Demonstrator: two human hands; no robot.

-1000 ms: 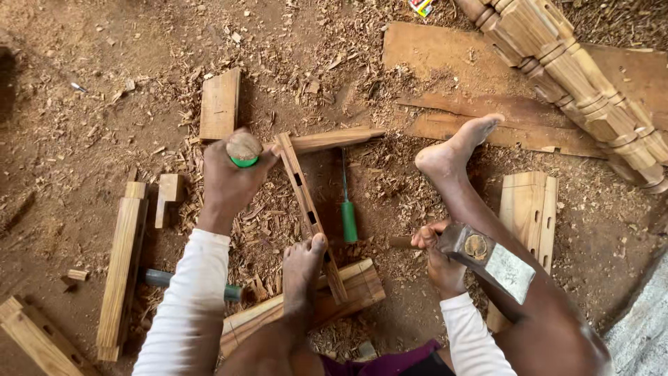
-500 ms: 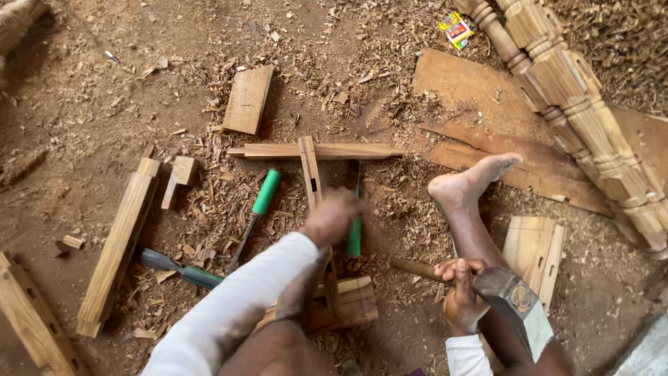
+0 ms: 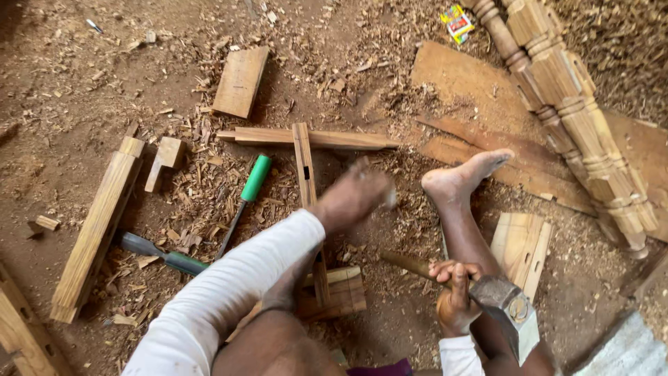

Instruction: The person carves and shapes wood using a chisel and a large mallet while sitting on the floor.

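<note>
Since the earlier frame: left hand (image 3: 355, 196) has swung across to the middle of the frame, and the green-handled chisel (image 3: 245, 198) it held a second ago now lies on the ground to its left.
Left hand: blurred by motion, hovering over the narrow slat; whether the fingers are curled or spread I cannot tell.
Right hand: right hand (image 3: 456, 296) at lower right, fingers wrapped around the wooden handle of an axe (image 3: 504, 310) close to the steel head.
Narrow slat: slat (image 3: 306, 182) with a small slot cut in it, running from centre frame down to a wooden block (image 3: 341, 292) at lower centre, where a leg rests over it.
Cross piece: longer strip (image 3: 313, 138) lying across the slat's upper end, forming a T.
Foot: bare foot (image 3: 463, 177) right of centre, toes toward the upper right.
Left side: long beam (image 3: 97, 230) lying on the shavings, and a second chisel (image 3: 156, 254) with a dark handle beside it.
Upper centre: flat board (image 3: 240, 81).
Upper right: stack of turned posts (image 3: 570, 104) running diagonally.
Lower right: slotted plank (image 3: 522, 244) just beside the leg.
</note>
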